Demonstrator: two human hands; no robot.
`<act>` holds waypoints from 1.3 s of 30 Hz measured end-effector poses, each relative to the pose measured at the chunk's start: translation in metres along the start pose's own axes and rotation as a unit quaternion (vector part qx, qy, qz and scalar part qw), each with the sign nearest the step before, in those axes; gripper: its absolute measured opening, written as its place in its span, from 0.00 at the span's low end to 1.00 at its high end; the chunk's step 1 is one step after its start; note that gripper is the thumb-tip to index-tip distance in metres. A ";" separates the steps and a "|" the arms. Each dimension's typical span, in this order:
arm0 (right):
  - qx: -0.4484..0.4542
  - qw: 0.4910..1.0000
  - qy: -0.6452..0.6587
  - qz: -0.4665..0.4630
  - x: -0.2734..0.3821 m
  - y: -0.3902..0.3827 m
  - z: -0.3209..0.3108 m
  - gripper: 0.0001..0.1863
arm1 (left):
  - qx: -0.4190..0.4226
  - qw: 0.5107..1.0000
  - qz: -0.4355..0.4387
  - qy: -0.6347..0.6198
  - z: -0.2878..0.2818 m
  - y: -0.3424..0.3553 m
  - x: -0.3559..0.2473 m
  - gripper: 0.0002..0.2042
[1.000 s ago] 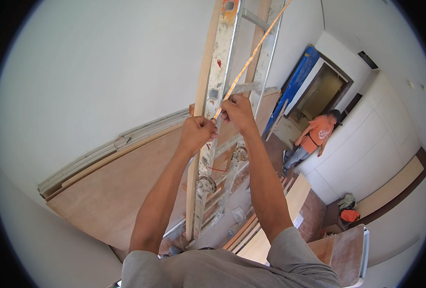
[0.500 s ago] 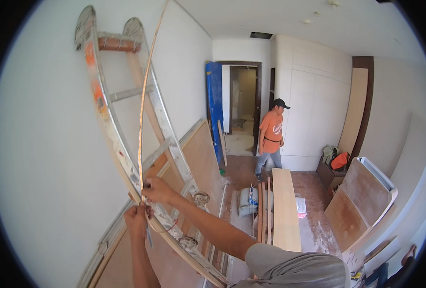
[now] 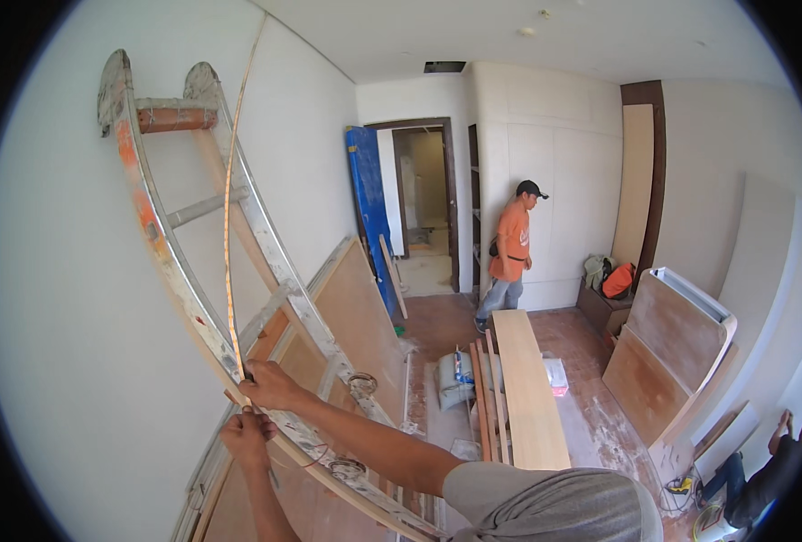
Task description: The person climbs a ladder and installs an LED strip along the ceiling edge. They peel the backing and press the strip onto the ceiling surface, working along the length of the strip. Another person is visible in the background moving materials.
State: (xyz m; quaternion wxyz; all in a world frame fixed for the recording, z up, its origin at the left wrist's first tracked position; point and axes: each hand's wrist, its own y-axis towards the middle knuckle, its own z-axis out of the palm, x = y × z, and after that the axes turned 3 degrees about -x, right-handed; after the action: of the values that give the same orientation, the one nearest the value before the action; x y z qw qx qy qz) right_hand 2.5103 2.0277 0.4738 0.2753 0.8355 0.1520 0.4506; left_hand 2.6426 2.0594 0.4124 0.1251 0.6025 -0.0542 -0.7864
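Observation:
A long, thin yellow strip [image 3: 228, 280], apparently a measuring tape, rises past the top of a paint-spattered aluminium ladder [image 3: 275, 244] leaning on the left wall. My right hand [image 3: 268, 384] is closed on the strip's lower part, at the ladder's left rail. Just below it my left hand [image 3: 246, 434] is also closed, around the strip's lower end; a thin grey piece pokes out beneath it, too small to name. A pale wooden batten [image 3: 374, 511] runs along the ladder, and a red cord [image 3: 315, 456] hangs by the rungs.
Plywood sheets [image 3: 342, 294] lean behind the ladder. Planks [image 3: 527, 388] and a sack [image 3: 455, 379] lie mid-room. A folding table [image 3: 663, 352] leans right, near another person [image 3: 762, 474]. A person in orange [image 3: 509, 253] stands by the white cabinets, near a doorway [image 3: 424, 203] and blue covered panel [image 3: 372, 217].
My view has swung up, showing the ladder top and room. Both hands keep their grip on the strip, now lower left in view. The person in orange has shifted slightly.

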 end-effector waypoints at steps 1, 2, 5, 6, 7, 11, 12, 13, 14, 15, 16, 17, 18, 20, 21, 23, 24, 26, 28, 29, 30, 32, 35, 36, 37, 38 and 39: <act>0.036 0.997 0.056 0.045 0.009 -0.005 -0.007 0.19 | -0.001 1.000 0.013 0.002 -0.001 0.002 0.002 0.16; 0.071 0.987 0.112 0.089 0.014 -0.009 -0.012 0.18 | 0.000 1.000 0.011 0.001 -0.002 0.001 0.002 0.16; 0.030 0.998 0.043 0.027 -0.016 -0.010 -0.003 0.18 | 0.007 1.000 0.003 0.009 0.010 0.001 0.000 0.17; 0.029 0.998 0.043 0.029 -0.015 -0.016 0.001 0.18 | 0.007 1.000 0.009 0.009 0.005 0.003 0.004 0.17; 0.028 0.999 0.036 0.018 -0.013 -0.021 0.007 0.18 | 0.008 1.000 0.015 0.009 0.002 0.005 0.007 0.17; 0.055 0.996 0.053 0.053 -0.007 -0.022 0.007 0.17 | 0.018 1.000 0.007 0.022 -0.004 -0.002 0.004 0.16; 0.078 0.992 0.064 0.073 -0.010 -0.020 0.007 0.17 | 0.030 1.000 0.001 -0.002 -0.005 -0.007 0.002 0.16; 0.076 0.992 0.065 0.074 -0.013 -0.018 0.007 0.17 | 0.041 0.999 -0.006 -0.025 -0.007 -0.011 0.003 0.17; 0.069 0.996 0.036 0.053 -0.016 -0.017 0.007 0.17 | 0.043 0.999 -0.007 -0.024 -0.011 -0.012 0.010 0.17; 0.065 0.997 0.008 0.032 -0.016 -0.018 0.009 0.16 | 0.047 0.998 -0.020 -0.038 -0.017 -0.016 0.017 0.17; 0.066 0.997 0.009 0.035 -0.016 -0.020 0.011 0.16 | 0.050 0.997 -0.033 -0.053 -0.023 -0.018 0.022 0.17; 0.058 0.997 0.014 0.040 -0.017 -0.021 0.012 0.16 | 0.049 0.997 -0.036 -0.051 -0.025 -0.019 0.026 0.17; 0.051 0.998 0.019 0.044 -0.017 -0.023 0.013 0.15 | 0.052 0.997 -0.019 -0.054 -0.024 -0.022 0.024 0.17; 0.041 0.998 0.026 0.051 -0.014 -0.028 0.019 0.14 | 0.053 0.997 -0.006 -0.057 -0.023 -0.025 0.021 0.16; 0.027 0.998 0.032 0.056 -0.015 -0.028 0.020 0.13 | 0.054 0.998 0.001 -0.027 -0.021 -0.025 0.018 0.16; 0.017 0.998 0.022 0.050 -0.015 -0.032 0.026 0.12 | 0.053 0.999 0.006 0.005 -0.021 -0.025 0.018 0.16; 0.007 0.999 0.014 0.041 -0.015 -0.034 0.031 0.11 | 0.049 0.999 0.013 0.018 -0.024 -0.024 0.019 0.16; 0.004 1.000 -0.004 0.025 -0.021 -0.031 0.035 0.11 | 0.035 0.997 0.041 0.055 -0.028 -0.023 0.022 0.15; 0.017 0.998 -0.058 -0.026 -0.047 -0.028 0.050 0.13 | 0.021 0.998 0.027 0.045 -0.032 -0.022 0.025 0.15; 0.037 0.999 -0.018 0.010 -0.053 -0.028 0.048 0.11 | 0.022 0.997 0.019 0.075 -0.035 -0.025 0.022 0.15; 0.067 0.995 0.067 0.035 -0.059 -0.031 0.042 0.13 | 0.029 0.997 0.023 0.072 -0.033 -0.024 0.025 0.15; 0.046 0.961 0.247 0.114 -0.078 -0.044 0.025 0.08 | 0.025 0.994 0.041 0.100 -0.009 -0.030 0.018 0.15; 0.084 0.936 0.277 0.198 -0.009 -0.062 -0.003 0.08 | -0.016 0.999 -0.014 0.040 -0.009 -0.025 0.030 0.17; 0.101 0.935 0.276 0.200 -0.010 -0.063 -0.005 0.08 | -0.032 0.999 -0.017 0.038 -0.006 -0.027 0.027 0.17; 0.100 0.942 0.271 0.168 -0.011 -0.062 -0.002 0.09 | -0.024 0.999 -0.015 0.037 -0.008 -0.028 0.022 0.17; 0.097 0.949 0.266 0.136 -0.011 -0.061 0.002 0.10 | -0.014 0.999 -0.013 0.035 -0.010 -0.029 0.017 0.17; 0.108 0.948 0.266 0.138 -0.010 -0.060 0.005 0.10 | -0.025 0.999 -0.016 0.034 -0.014 -0.030 0.015 0.17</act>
State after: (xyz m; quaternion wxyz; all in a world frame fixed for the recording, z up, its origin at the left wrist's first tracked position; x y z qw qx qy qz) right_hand 2.5089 2.0695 0.4292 0.0683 0.7229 0.1506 0.6708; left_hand 2.6482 2.0857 0.3873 0.1292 0.6260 -0.0211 -0.7687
